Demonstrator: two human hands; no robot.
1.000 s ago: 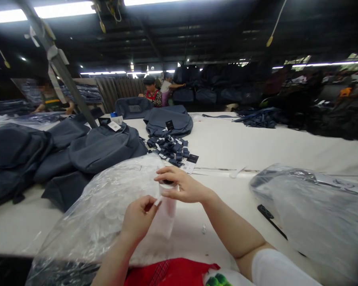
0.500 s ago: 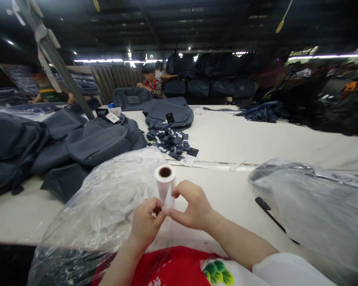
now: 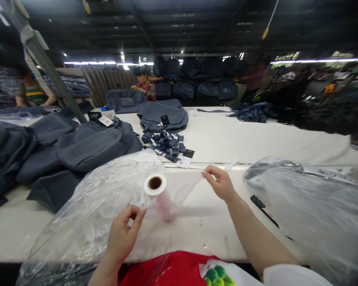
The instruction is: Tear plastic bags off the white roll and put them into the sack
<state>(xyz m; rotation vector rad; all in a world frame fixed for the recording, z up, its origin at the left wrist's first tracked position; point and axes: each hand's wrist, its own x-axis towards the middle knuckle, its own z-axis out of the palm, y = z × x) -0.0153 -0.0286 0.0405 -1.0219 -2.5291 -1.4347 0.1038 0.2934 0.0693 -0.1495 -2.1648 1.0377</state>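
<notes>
A white roll (image 3: 162, 188) with a brown cardboard core stands upright on the table before me. Thin translucent plastic film (image 3: 183, 194) is stretched across, just in front of and beside the roll. My left hand (image 3: 122, 232) pinches one end of the film between thumb and forefinger, near the roll's lower left. Farther right and higher, my right hand (image 3: 222, 183) pinches the other end. Whether the film is still joined to the roll cannot be made out.
Clear plastic bags (image 3: 107, 198) lie on the left, and another plastic bundle (image 3: 310, 198) partly covers a phone (image 3: 264, 210) on the right. Dark grey-blue bags (image 3: 98, 143), bundled straps (image 3: 164, 143) and tags (image 3: 186, 158) lie beyond. A co-worker (image 3: 146, 85) stands across the table.
My hands were close together at the roll. They have moved apart, left and right, drawing the film out between them. The roll now leans or sits slightly nearer my left.
</notes>
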